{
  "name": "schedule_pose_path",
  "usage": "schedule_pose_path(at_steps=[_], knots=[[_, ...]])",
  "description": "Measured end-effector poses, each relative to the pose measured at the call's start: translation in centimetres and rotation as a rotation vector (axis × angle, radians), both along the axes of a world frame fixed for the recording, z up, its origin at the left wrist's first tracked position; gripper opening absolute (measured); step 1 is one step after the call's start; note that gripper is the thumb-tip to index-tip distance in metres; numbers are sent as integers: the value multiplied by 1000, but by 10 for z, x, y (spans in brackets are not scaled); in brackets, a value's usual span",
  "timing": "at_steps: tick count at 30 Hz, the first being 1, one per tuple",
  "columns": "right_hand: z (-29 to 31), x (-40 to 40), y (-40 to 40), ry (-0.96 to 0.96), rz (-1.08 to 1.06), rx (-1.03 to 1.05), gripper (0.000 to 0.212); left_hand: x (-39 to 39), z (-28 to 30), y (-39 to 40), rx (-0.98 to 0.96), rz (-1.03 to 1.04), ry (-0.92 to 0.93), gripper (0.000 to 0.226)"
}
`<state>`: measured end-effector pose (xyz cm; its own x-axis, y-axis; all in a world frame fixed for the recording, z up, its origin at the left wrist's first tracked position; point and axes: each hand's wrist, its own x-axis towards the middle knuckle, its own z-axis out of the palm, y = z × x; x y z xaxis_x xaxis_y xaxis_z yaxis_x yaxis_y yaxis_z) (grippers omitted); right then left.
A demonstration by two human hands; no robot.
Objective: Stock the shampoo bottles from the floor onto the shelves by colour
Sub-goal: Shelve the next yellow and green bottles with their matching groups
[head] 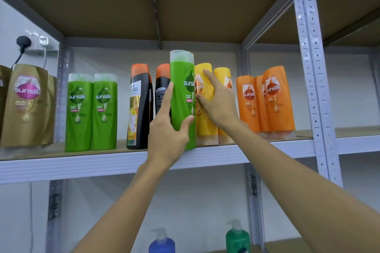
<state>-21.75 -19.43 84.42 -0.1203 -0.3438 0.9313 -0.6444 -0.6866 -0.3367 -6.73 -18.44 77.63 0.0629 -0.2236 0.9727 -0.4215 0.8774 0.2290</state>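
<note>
- The left hand (167, 135) is gripping a green shampoo bottle (183, 98) low on its body, thumb across the front, fingers wrapped round the far side, base at the front lip of the shelf (257, 151).
- The right hand (218, 104) is lying flat, fingers straight, against the yellow bottles (205, 107), holding nothing and seemingly pressing them aside.
- That bottle is standing between the black bottles (141, 109) and the yellows, well apart from the green pair (91, 112) further left.
- Risk one: it is getting parked here, in the wrong colour group.
- Risk two: the right hand's push is tipping the yellows into the orange bottles (267, 100) just beside them.
- Risk three: the base is riding the shelf edge, so a loosened grip could be sending it off.
</note>
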Motion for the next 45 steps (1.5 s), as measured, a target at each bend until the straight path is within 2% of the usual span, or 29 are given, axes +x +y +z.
schedule_pose_path(at_steps=[6, 12, 22, 45], knots=[[-39, -8, 10, 62, -46, 72, 82, 4, -2, -1, 30, 32, -62, 92], [-83, -11, 14, 22, -21, 147, 87, 5, -6, 2, 77, 131, -126, 98], [-89, -4, 6, -62, -89, 147, 80, 9, -8, 9, 180, 246, -236, 105], [-92, 13, 13, -4, -205, 272, 76, 15, -8, 10, 172, 131, -179, 103]])
